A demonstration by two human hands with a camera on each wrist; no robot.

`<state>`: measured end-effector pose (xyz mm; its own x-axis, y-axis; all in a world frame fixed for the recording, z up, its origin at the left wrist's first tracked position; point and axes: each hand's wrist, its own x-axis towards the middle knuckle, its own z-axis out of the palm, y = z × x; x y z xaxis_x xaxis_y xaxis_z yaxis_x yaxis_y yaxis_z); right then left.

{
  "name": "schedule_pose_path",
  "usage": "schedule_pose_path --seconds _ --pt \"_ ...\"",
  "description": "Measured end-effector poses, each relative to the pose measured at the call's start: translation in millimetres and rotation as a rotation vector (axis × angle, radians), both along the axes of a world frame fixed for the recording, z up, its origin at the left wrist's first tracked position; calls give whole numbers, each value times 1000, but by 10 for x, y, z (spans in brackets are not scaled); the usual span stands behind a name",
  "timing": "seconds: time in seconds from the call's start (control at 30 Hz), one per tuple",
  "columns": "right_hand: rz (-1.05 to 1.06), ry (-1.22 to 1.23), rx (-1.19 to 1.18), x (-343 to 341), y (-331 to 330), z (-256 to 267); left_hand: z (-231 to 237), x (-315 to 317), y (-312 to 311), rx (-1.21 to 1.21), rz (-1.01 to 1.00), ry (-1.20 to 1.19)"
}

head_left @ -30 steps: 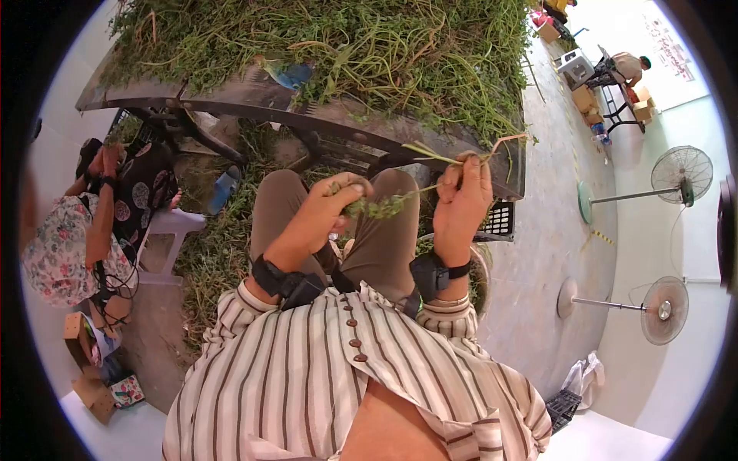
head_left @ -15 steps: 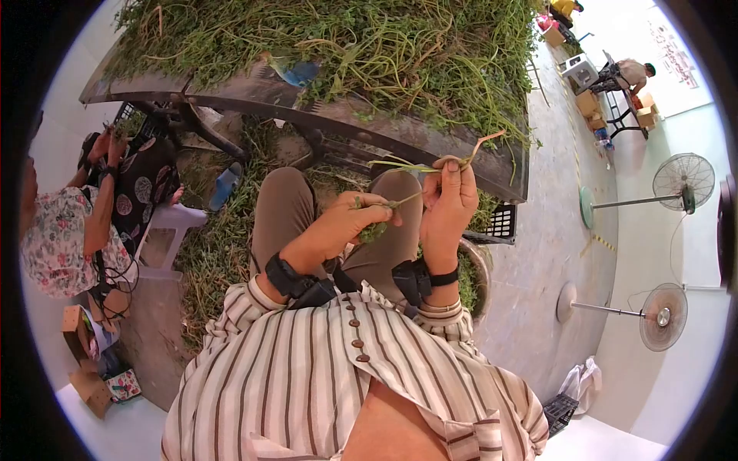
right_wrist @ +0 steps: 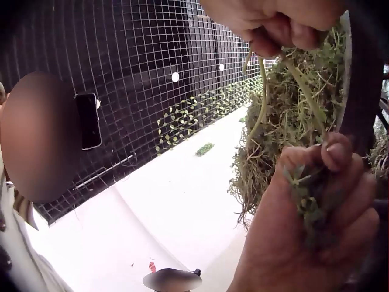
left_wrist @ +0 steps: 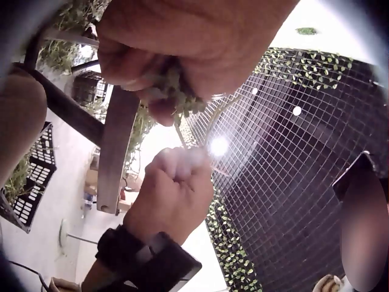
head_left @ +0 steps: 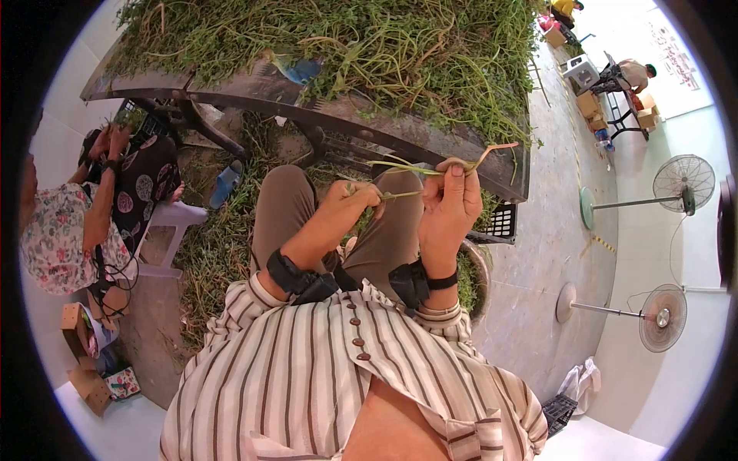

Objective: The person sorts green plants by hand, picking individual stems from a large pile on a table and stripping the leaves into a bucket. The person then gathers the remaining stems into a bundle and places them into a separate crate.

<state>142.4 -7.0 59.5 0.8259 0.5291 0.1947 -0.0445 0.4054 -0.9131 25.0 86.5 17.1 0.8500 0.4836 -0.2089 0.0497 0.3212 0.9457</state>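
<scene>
In the head view the left hand (head_left: 342, 215) curls round a leafy sprig, whose green stem (head_left: 403, 194) runs across to the right hand (head_left: 451, 211). Thumb and fingers of the right hand pinch several stems, one green stem (head_left: 400, 164) pointing left and a pinkish one (head_left: 496, 147) sticking out to the right. The right wrist view shows the leaves (right_wrist: 307, 198) lying in the left hand (right_wrist: 304, 213), with a stem (right_wrist: 307, 94) stretching up to the right hand (right_wrist: 285, 21). Both hands are above the knees, in front of the table edge.
Heaped greens (head_left: 346, 54) cover the dark table (head_left: 254, 104), a blue item (head_left: 301, 72) among them. A bin (head_left: 473, 284) and a black crate (head_left: 501, 223) stand at the right. Another person (head_left: 77, 230) sits at the left; two fans (head_left: 663, 316) stand far right.
The left hand has closed further round the sprig and its leaves hang less into the gap. The right hand has shifted slightly left and lower, still pinching the stems.
</scene>
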Motion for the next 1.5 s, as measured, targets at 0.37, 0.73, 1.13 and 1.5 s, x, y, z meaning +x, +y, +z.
schedule_pose_path --seconds 0.37,0.73,1.13,1.5 --pt "-204 7 161 373 -259 417 -106 -237 315 -204 262 40" --pt "38 144 228 0 -288 328 -203 300 374 -284 462 -81" --pt "-69 29 115 176 -461 327 -623 904 -395 551 -617 -55" --pt "66 -41 -166 169 -132 -76 51 175 218 193 278 -22"
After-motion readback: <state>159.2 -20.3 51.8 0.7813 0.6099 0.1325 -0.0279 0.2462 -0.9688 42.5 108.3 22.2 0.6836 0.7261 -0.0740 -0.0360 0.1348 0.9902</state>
